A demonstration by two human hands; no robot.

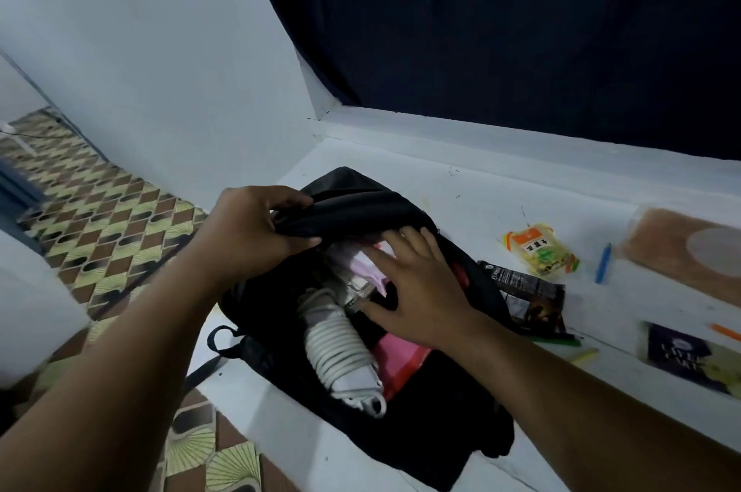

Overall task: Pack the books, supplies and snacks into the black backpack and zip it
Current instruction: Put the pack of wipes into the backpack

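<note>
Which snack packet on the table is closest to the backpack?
The dark packet, lying right against the black backpack; the yellow packet sits farther out.

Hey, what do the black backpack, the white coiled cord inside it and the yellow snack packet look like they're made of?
Black backpack: looks like soft woven fabric, matte; it folds and bunches where the left hand grips its flap.
White coiled cord: probably plastic or rubber sheathing, smooth with a faint sheen.
Yellow snack packet: likely thin glossy plastic film, printed, with crimped edges.

white ledge (461, 186) | black backpack (401, 391), yellow snack packet (541, 248), dark packet (529, 295), pens, books
</note>
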